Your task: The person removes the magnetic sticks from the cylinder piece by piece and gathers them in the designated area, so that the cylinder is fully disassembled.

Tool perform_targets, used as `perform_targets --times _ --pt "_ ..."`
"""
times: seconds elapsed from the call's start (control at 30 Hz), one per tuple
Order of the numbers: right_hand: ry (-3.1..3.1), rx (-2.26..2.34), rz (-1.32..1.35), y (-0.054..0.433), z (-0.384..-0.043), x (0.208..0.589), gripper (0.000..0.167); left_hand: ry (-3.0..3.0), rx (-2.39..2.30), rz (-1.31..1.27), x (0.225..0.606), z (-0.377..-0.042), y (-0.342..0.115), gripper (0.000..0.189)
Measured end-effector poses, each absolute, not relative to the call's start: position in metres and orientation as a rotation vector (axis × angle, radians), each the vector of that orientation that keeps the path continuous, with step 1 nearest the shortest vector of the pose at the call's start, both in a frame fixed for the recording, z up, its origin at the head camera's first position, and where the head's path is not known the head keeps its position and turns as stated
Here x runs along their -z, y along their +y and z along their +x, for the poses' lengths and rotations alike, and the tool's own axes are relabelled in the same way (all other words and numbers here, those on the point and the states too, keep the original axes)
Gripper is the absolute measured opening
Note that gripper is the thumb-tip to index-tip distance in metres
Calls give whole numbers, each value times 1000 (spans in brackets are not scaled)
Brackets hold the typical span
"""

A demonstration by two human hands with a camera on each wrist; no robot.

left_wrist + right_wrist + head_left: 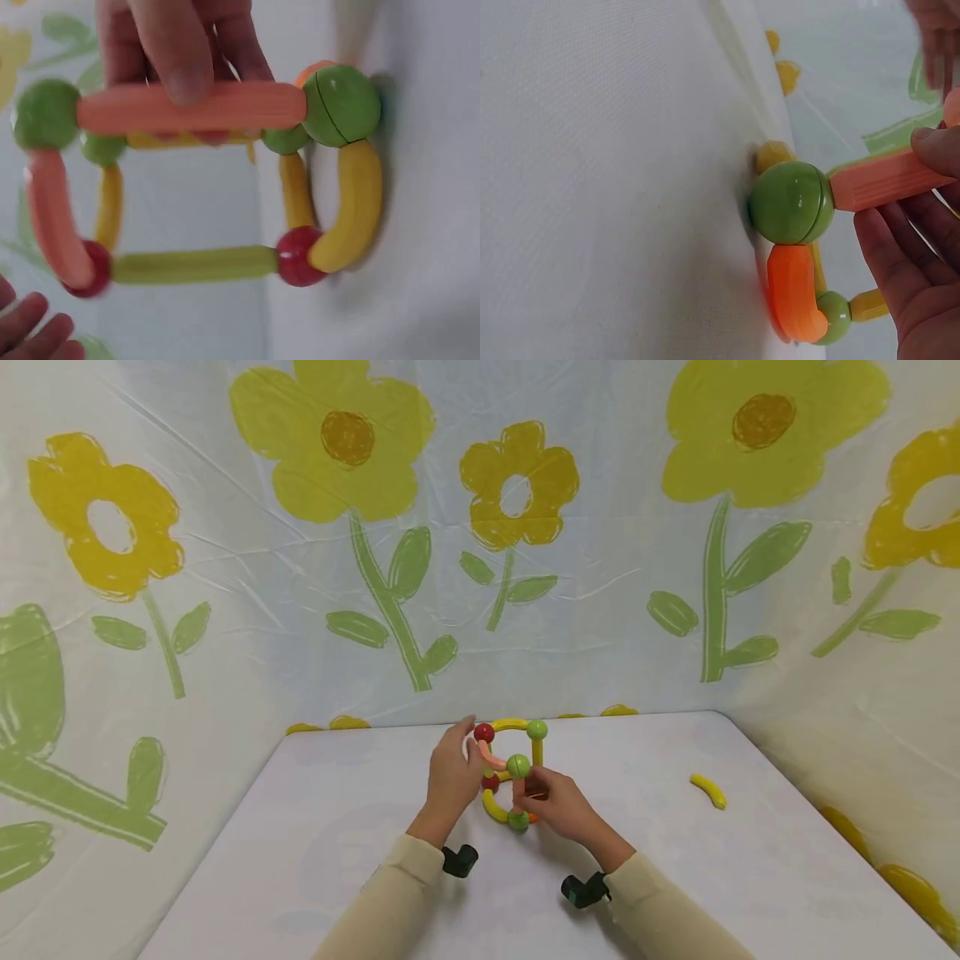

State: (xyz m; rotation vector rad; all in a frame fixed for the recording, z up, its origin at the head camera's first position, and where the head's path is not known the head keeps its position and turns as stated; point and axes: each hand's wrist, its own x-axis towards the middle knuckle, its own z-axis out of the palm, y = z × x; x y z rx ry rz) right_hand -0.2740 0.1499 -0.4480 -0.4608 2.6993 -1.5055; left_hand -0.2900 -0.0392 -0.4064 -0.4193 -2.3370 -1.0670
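Note:
A box-like frame of toy building rods and balls stands on the table. My right hand (pixel 558 806) pinches its upright salmon rod (pixel 195 106), the thumb on the front face and the fingers behind. That rod joins an upper green ball (pixel 517 766) to a lower green ball (pixel 792 202). A curved salmon rod (pixel 54 214) runs from the upper green ball to a red ball (pixel 483 732) at the top left. My left hand (pixel 453 777) is beside the frame's left side, fingers extended upward near that red ball. A curved orange rod (pixel 793 289) lies low on the right.
A loose curved yellow rod (pixel 708 791) lies on the white table (pixel 645 860) to the right. Behind the table hangs a white cloth (pixel 600 635) printed with yellow flowers, continuing along both sides. Dark wrist cameras are strapped at both cuffs.

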Motion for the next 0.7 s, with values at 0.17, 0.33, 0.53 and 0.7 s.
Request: perform_targets --times 0.17,0.33,0.53,0.7 --pt "2713 1476 -436 149 -273 450 17 -2567 1528 -155 434 -314 -50 46" --pt "2695 1479 -475 148 -271 449 17 -2680 1744 -236 457 -325 -53 44" --pt "2724 1459 -518 148 -270 446 13 -2696 1722 -296 458 -329 -54 40" --pt "2727 1472 -500 155 -274 446 10 -2692 1619 -254 457 -326 -56 38"
